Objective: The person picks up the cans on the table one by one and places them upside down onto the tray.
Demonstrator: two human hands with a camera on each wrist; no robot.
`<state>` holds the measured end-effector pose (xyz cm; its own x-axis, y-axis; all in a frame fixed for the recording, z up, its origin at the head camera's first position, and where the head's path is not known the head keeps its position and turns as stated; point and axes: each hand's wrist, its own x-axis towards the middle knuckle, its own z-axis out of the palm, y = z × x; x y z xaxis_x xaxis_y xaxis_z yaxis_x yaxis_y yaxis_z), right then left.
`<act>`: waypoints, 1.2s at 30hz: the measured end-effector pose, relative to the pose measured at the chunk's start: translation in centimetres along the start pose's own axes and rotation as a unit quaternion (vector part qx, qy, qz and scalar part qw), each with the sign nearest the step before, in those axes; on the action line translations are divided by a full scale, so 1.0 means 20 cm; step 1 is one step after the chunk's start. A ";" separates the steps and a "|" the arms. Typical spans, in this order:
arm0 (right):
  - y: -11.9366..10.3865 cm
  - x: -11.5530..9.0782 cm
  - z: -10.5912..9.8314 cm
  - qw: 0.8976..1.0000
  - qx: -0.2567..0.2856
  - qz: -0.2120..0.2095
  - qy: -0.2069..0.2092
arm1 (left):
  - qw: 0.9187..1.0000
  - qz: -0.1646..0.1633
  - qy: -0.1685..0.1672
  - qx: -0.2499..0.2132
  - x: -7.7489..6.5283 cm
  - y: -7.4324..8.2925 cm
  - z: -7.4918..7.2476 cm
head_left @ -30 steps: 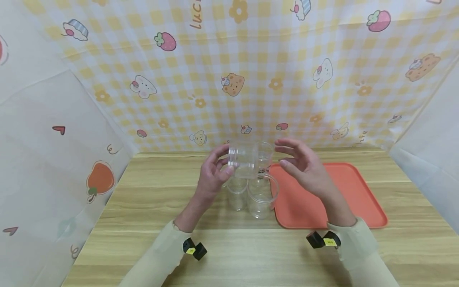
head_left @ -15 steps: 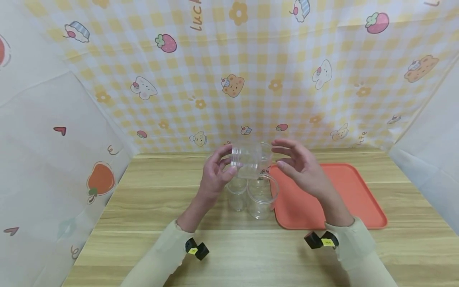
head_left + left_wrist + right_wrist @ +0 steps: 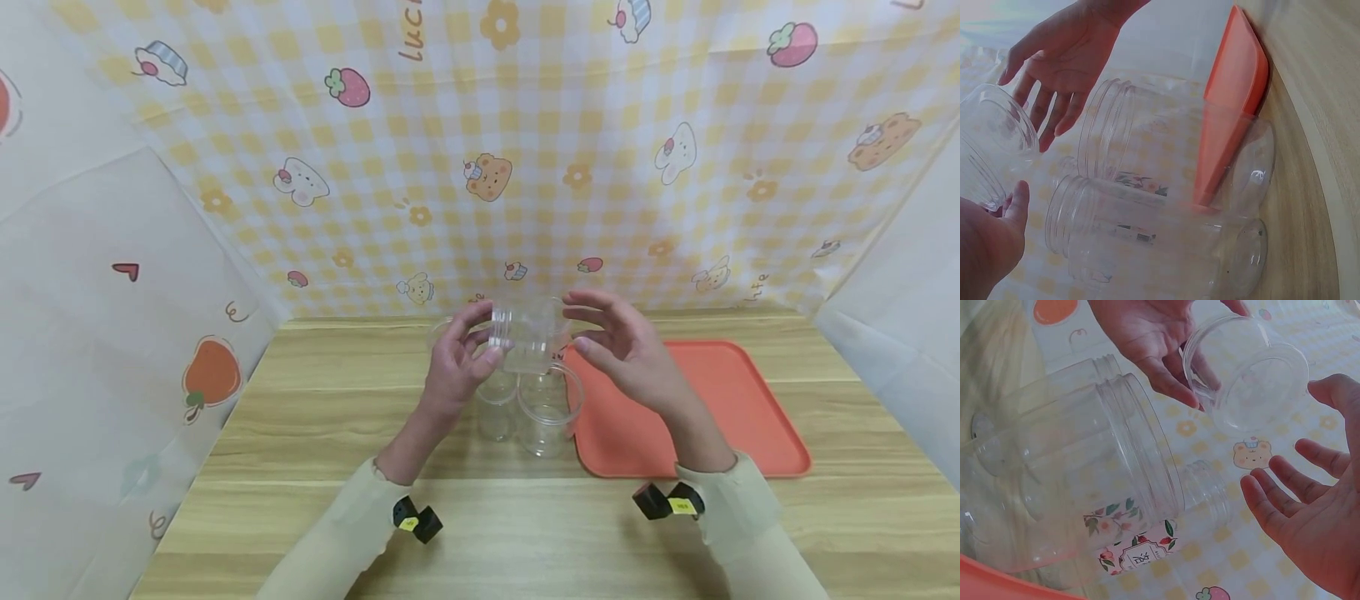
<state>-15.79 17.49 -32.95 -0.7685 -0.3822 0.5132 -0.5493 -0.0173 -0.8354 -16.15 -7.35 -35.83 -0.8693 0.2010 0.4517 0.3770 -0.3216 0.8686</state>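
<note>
My left hand (image 3: 456, 367) grips a short clear plastic jar (image 3: 528, 335) by its ridged mouth end, thumb at the near side. The jar lies sideways in the air, its base pointing right. My right hand (image 3: 628, 357) is spread with loosely bent fingers just beyond that base. In the right wrist view the right thumb (image 3: 1332, 390) is right at the base's edge. Below the held jar, clear jars stand upright: a wider one (image 3: 550, 417) and a narrower one (image 3: 496, 412) in front, with others partly hidden behind. One has a floral label (image 3: 1141, 553).
A red-orange tray (image 3: 720, 408) lies on the wooden table (image 3: 337, 433) to the right of the jars. A yellow checked cloth (image 3: 420, 142) hangs behind. Another clear rim (image 3: 437, 332) shows behind my left hand.
My left hand has carried the held jar slightly to the right. My right hand has shifted slightly left, closing the gap to the jar's base. The standing jars and tray have stayed put.
</note>
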 end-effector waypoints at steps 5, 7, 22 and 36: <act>0.00 0.01 0.01 1.000 0.007 -0.004 -0.002 | 1.000 -0.001 -0.002 0.008 0.00 0.00 0.01; 0.00 0.01 0.01 1.000 0.008 -0.004 -0.003 | 1.000 -0.002 -0.004 0.009 0.00 -0.01 0.01; 0.01 0.02 0.03 0.999 0.020 -0.004 -0.026 | 1.000 -0.012 -0.005 -0.005 0.00 -0.01 0.03; 0.01 0.02 0.06 0.998 0.036 -0.002 -0.042 | 1.000 -0.019 -0.007 0.005 -0.01 -0.02 0.04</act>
<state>-15.89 16.26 -33.06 -0.7343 -0.4585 0.5006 -0.5248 -0.0844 -0.8470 -15.88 -6.47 -35.98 -0.8787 0.2248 0.4211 0.3471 -0.3047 0.8870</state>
